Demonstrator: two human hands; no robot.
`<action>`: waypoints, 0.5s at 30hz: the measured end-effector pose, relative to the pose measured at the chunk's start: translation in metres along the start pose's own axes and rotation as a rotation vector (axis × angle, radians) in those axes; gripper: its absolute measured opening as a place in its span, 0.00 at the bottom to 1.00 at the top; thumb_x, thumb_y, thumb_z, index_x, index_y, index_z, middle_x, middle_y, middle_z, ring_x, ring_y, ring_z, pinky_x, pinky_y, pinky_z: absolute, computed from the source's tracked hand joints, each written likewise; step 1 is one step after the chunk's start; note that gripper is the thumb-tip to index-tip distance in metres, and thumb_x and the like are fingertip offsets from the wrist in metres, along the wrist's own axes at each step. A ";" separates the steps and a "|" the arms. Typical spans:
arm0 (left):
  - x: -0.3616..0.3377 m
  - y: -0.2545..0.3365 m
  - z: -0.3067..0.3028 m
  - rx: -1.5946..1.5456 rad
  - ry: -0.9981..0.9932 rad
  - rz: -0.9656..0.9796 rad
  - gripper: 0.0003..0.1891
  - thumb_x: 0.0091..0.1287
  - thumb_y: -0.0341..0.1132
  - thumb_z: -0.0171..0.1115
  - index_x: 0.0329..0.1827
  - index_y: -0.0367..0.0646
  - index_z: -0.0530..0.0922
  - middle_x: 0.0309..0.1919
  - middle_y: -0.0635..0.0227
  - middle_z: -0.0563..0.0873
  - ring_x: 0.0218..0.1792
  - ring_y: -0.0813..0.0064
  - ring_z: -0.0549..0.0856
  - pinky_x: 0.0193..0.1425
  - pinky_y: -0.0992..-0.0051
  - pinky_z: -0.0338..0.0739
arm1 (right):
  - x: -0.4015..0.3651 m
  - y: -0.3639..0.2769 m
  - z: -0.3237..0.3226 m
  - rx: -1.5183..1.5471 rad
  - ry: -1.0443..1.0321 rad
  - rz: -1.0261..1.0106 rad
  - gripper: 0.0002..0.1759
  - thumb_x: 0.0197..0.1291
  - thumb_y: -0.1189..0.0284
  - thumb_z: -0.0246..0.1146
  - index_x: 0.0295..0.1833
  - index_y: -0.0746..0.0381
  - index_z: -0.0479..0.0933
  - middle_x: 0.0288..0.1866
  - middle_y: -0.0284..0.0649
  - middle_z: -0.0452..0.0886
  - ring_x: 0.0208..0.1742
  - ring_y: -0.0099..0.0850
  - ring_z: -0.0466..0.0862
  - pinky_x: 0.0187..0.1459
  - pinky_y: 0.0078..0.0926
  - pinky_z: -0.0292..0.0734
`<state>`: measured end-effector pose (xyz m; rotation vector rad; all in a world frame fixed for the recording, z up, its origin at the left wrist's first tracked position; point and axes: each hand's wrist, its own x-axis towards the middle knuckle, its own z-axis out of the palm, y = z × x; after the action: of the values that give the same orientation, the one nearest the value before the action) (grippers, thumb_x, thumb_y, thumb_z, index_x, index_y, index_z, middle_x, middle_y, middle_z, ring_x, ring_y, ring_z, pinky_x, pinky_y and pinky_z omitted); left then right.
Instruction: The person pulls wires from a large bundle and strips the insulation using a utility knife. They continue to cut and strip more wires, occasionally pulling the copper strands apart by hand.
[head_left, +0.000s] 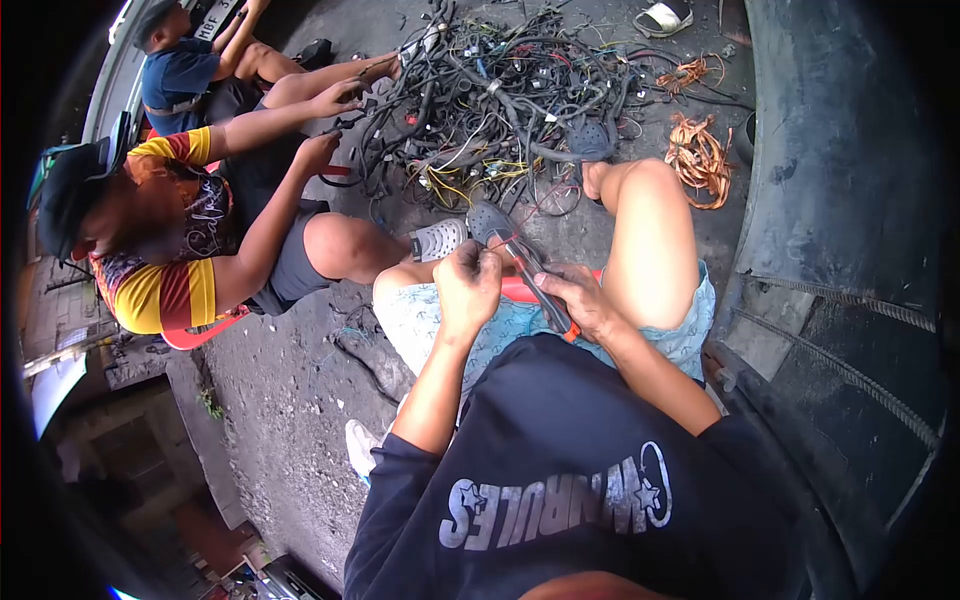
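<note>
My left hand is closed in a fist above my lap, thumb pressed on the curled fingers; I cannot tell what is in it. Just to its right, my right hand is wrapped round a slim, dark, knife-like tool with an orange end. The tool slants across my lap, its orange end towards my body and its far end pointing out past my left fist. A thin reddish wire shows beyond the hands, near my grey shoe.
A large tangle of cables lies on the ground ahead. Stripped copper wire is heaped at its right. Two people sit at left, the nearer in a yellow-and-maroon shirt with hands at the cables. A dark panel stands at right.
</note>
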<state>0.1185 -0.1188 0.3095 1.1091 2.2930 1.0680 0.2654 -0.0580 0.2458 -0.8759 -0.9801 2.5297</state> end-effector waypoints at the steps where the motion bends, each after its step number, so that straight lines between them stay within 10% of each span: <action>1: 0.002 0.002 0.000 -0.018 0.003 -0.009 0.09 0.59 0.29 0.55 0.23 0.32 0.74 0.13 0.64 0.74 0.18 0.80 0.72 0.24 0.74 0.68 | -0.001 0.000 -0.002 0.003 0.007 0.000 0.19 0.56 0.62 0.63 0.44 0.67 0.81 0.19 0.27 0.71 0.19 0.14 0.68 0.20 0.15 0.60; 7: 0.004 -0.016 0.001 0.043 -0.011 0.000 0.10 0.60 0.28 0.54 0.23 0.31 0.74 0.13 0.70 0.74 0.18 0.83 0.71 0.22 0.77 0.66 | -0.005 -0.002 -0.005 -0.004 -0.025 0.027 0.19 0.57 0.62 0.62 0.45 0.68 0.80 0.24 0.29 0.76 0.25 0.16 0.72 0.27 0.15 0.66; 10: 0.005 -0.016 -0.001 0.043 -0.040 0.010 0.10 0.61 0.29 0.54 0.24 0.31 0.75 0.13 0.69 0.74 0.17 0.83 0.71 0.21 0.76 0.66 | -0.006 -0.011 -0.001 -0.033 -0.033 0.063 0.20 0.59 0.65 0.60 0.49 0.72 0.78 0.43 0.39 0.80 0.45 0.23 0.78 0.46 0.19 0.71; 12: 0.006 -0.009 -0.006 0.079 -0.101 -0.025 0.10 0.61 0.29 0.55 0.25 0.31 0.76 0.13 0.68 0.75 0.18 0.83 0.71 0.22 0.76 0.67 | -0.002 -0.013 0.004 0.009 -0.025 -0.025 0.21 0.61 0.68 0.59 0.52 0.76 0.75 0.65 0.44 0.68 0.67 0.28 0.66 0.64 0.25 0.61; 15: 0.007 0.005 -0.016 0.117 -0.176 -0.082 0.10 0.60 0.30 0.55 0.26 0.30 0.77 0.14 0.65 0.76 0.19 0.82 0.73 0.24 0.76 0.68 | 0.003 -0.015 0.006 0.023 -0.021 -0.035 0.21 0.62 0.71 0.57 0.53 0.78 0.73 0.73 0.42 0.57 0.74 0.29 0.54 0.68 0.25 0.54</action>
<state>0.1066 -0.1190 0.3232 1.0954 2.2627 0.7813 0.2598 -0.0484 0.2579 -0.8207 -0.9620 2.5210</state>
